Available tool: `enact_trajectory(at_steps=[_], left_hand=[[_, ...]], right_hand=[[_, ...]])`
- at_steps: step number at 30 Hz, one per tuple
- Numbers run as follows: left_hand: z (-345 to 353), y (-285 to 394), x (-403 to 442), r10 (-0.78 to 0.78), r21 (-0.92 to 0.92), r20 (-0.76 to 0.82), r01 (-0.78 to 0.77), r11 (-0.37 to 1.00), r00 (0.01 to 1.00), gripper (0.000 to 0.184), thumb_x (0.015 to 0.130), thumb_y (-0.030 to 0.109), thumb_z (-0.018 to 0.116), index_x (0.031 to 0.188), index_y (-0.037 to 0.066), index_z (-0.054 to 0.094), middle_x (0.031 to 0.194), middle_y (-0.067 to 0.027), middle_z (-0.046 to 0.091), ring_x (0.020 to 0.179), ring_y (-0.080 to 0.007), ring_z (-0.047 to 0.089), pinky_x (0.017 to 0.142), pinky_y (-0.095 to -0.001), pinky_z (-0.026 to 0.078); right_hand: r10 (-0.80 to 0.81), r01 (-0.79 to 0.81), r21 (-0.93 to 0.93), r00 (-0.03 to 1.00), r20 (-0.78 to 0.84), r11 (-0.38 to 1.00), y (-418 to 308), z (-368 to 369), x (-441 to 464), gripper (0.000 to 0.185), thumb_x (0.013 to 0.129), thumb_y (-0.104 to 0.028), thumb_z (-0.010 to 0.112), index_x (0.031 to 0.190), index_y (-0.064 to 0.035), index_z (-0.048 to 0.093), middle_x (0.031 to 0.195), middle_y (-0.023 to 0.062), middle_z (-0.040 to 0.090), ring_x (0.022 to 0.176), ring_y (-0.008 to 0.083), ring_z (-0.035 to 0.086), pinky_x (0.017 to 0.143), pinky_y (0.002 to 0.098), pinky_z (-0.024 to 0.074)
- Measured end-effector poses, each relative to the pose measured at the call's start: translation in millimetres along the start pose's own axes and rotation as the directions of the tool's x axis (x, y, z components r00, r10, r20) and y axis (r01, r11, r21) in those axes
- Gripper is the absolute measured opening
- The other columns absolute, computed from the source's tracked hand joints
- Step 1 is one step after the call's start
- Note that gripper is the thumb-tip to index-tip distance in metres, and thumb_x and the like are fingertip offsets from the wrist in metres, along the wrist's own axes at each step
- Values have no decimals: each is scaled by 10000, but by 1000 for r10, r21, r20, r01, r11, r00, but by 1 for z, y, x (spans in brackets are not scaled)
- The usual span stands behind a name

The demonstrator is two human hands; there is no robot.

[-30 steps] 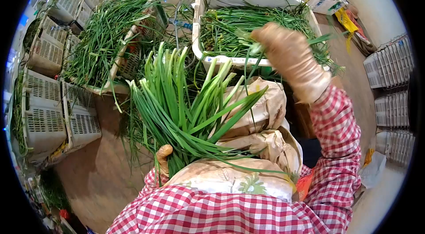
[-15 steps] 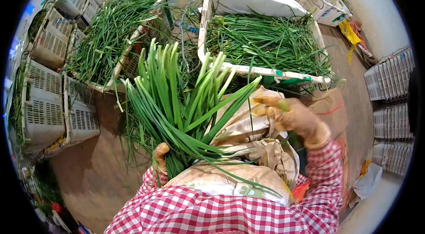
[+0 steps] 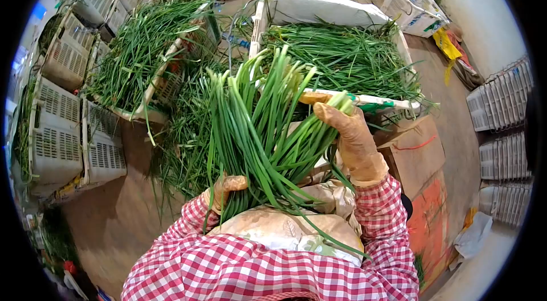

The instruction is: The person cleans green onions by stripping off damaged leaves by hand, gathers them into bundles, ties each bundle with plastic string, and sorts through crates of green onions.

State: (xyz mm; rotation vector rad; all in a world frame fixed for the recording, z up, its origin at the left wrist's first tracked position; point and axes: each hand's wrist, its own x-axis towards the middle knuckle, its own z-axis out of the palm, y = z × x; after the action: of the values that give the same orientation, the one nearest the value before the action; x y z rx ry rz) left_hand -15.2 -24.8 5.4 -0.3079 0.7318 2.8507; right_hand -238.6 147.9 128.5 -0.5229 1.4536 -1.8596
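A large bunch of garlic chives [image 3: 256,124], pale stem ends up and green leaves hanging down, stands in front of my body. My left hand [image 3: 225,190], in a stained tan glove, is closed around the lower leafy part, thumb across the front. At the upper right, my right hand [image 3: 350,136], gloved the same way, is closed on several pale stem ends that lean to the right. The leaf tips trail over the stained cloth [image 3: 268,227] on my lap. My right fingers are partly hidden behind the stems.
A white crate [image 3: 259,30] of loose greens with a white sheet [image 3: 325,7] stands ahead. Another filled crate [image 3: 151,93] is at the left, with loose greens [image 3: 191,153] on the floor. Stacked crates [image 3: 54,124] line the left side. Cardboard [image 3: 419,144] lies at my right.
My right hand has moved left and up from beside the bunch and now grips stem ends. The bunch and my left hand have shifted to the right.
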Motion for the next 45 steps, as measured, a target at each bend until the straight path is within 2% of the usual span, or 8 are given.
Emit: enact_trajectory(at_steps=[15, 25, 30, 32, 34, 39, 43, 45], left_hand=[[49, 30, 60, 394, 105, 177, -415, 903, 902, 843, 841, 654, 491, 1458, 132, 252, 1388, -198, 387, 1201, -390, 478, 966, -528, 459], [23, 54, 75, 413, -61, 24, -411, 910, 910, 538, 892, 289, 564, 1261, -84, 446, 1114, -206, 618, 795, -262, 683, 696, -349, 594], [19, 75, 63, 259, -126, 113, -245, 961, 959, 439, 871, 200, 595, 1147, -135, 525, 932, -192, 676, 728, -254, 693, 633, -346, 600], [9, 81, 51, 144, 48, 113, -150, 987, 983, 463, 849, 189, 599, 1225, -63, 504, 938, -188, 655, 687, -225, 656, 652, -309, 571], [21, 82, 42, 257, 247, 44, -260, 934, 965, 380, 850, 170, 622, 1130, -83, 569, 962, -188, 673, 695, -235, 688, 601, -312, 587], [-16, 77, 16, 239, 615, 682, -719, 325, 691, 647, 901, 487, 542, 1288, -29, 493, 1295, -259, 511, 1168, -356, 540, 969, -448, 419], [-52, 68, -8, 166, 774, 595, -504, -383, 787, 498, 967, 397, 417, 1194, -24, 553, 1184, -193, 608, 1062, -255, 623, 900, -355, 493], [-63, 59, -9, 66, 957, 287, -283, -61, 956, 402, 983, 263, 364, 1263, 4, 491, 1249, -138, 561, 1081, -210, 590, 873, -327, 501]], right_hand=[[-162, 234, 487, 969, -185, 842, 59, -10, -9, 296, 896, -351, 616, 823, -68, 568, 814, 39, 571, 706, 156, 571, 872, 405, 490], [79, 75, 536, 962, -260, 841, 72, -35, -26, 370, 870, -247, 659, 1160, -29, 586, 689, -50, 523, 607, 57, 500, 617, 239, 482], [-139, 314, 296, 860, -491, 902, -4, -96, -29, 380, 898, -256, 615, 1217, -54, 579, 593, -82, 445, 531, 19, 459, 562, 213, 465], [-481, 388, -286, 748, -458, 876, -28, -145, -38, 398, 943, -225, 540, 1295, -39, 514, 649, -83, 405, 576, 15, 406, 600, 187, 442], [-818, 298, -895, 563, -116, 333, -48, -198, -49, 411, 971, -166, 471, 1360, -36, 449, 690, -74, 328, 607, 32, 357, 594, 186, 400], [-915, 539, -761, 363, -177, 361, -137, -201, -76, 398, 954, -108, 485, 1331, 17, 457, 701, -84, 289, 601, 27, 301, 584, 186, 340], [-969, 379, -894, 157, -193, 240, -214, -206, -103, 267, 937, -150, 519, 1134, 18, 579, 728, -13, 455, 637, 80, 456, 619, 231, 429], [-836, 700, -540, 150, -527, 466, -240, -208, -128, 215, 897, -201, 593, 1026, -44, 661, 791, 41, 611, 679, 125, 582, 629, 253, 481]])
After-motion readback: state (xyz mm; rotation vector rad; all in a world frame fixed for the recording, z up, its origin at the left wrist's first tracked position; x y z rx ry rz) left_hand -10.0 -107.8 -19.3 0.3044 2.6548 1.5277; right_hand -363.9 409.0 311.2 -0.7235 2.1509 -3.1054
